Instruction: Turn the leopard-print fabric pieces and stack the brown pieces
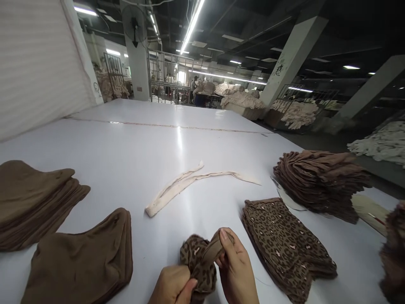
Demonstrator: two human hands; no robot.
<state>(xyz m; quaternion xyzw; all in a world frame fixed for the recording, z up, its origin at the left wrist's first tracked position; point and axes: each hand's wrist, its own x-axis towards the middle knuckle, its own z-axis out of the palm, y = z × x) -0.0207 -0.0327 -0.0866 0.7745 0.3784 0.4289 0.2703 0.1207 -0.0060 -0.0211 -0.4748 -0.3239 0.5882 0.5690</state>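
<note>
Both my hands grip one small leopard-print fabric piece at the near edge of the white table. My left hand pinches its lower part. My right hand holds its upper edge, with the thumb over a brown band of the cloth. Just right of my right hand lies a stack of leopard-print pieces. A cream fabric strip lies on the table beyond my hands.
Two stacks of plain brown pieces lie at the left. A tall dark brown stack sits at the right, and another dark pile at the right edge. Carts of pale fabric stand in the hall behind.
</note>
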